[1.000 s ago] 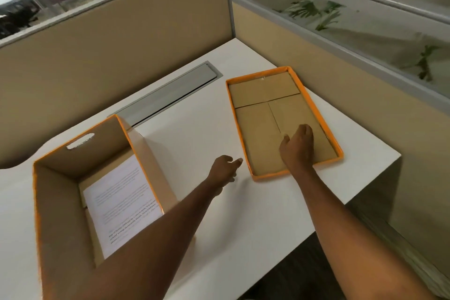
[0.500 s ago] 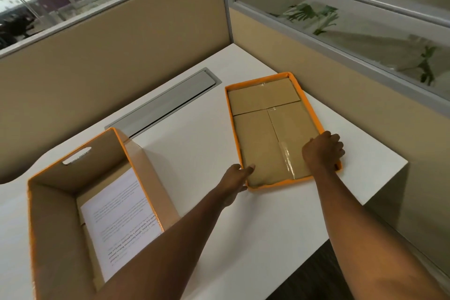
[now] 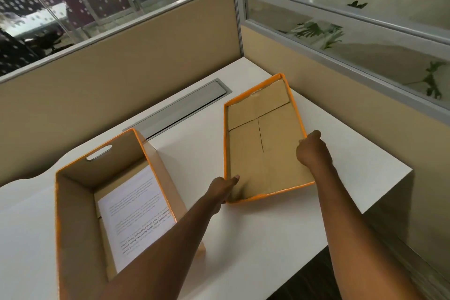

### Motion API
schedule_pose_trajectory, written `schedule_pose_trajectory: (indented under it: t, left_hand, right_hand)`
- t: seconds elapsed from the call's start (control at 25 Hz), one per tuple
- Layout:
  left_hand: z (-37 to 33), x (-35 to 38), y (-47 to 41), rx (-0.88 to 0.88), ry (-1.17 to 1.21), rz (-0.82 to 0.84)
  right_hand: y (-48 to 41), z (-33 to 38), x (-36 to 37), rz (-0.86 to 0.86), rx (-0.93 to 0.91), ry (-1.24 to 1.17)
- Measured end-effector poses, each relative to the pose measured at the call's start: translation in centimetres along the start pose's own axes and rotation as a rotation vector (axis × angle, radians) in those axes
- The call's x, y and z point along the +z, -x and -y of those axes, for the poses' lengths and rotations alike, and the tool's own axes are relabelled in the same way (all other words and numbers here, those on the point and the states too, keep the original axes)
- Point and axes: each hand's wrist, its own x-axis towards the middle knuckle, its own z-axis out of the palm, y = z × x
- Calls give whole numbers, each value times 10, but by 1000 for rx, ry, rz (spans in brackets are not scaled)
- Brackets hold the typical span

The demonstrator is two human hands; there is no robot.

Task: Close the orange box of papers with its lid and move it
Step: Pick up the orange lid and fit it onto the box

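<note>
Lid [image 3: 264,143] lies inside-up at 2 o'clock on desk [image 3: 267,238], gripped by both hands: left hand [image 3: 222,187] at near-left corner, right hand [image 3: 313,152] clenched over right rim. Orange box [image 3: 73,202] w/ papers [image 3: 135,212] sits open at 8 o'clock. Risk: lid must be flipped; a floppy rim could be buckled or dropped by uneven grip.

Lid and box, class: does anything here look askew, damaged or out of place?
Nothing looks damaged or spilled. The lid lies inside-up on the desk, off the box, gripped by the left hand and right hand. The papers lean slanted inside the open box.
</note>
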Motion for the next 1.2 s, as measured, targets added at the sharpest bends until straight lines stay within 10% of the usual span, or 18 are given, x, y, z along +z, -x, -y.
schedule_pose_trajectory:
  t: [0.24, 0.52, 0.84, 0.92, 1.08, 1.2]
  left_hand:
    - [-41, -2, 47, 208, -76, -187]
    - [-126, -23, 118, 370, 208, 61]
    - [-119, -83, 138, 401, 368, -323]
    - [-111, -112, 148, 366, 425, -300]
    - [-85, -183, 172, 310, 617, -142]
    - [-61, -213, 181, 302, 689, -111]
  right_hand:
    - [75, 47, -13, -39, -282, 4]
    - [167, 101, 0, -181, -518, 78]
    - [226, 116, 25, 53, -777, -142]
    - [220, 112, 17, 306, -760, -317]
    - [184, 106, 7, 92, -590, -241]
    - [162, 100, 7, 258, -376, -94]
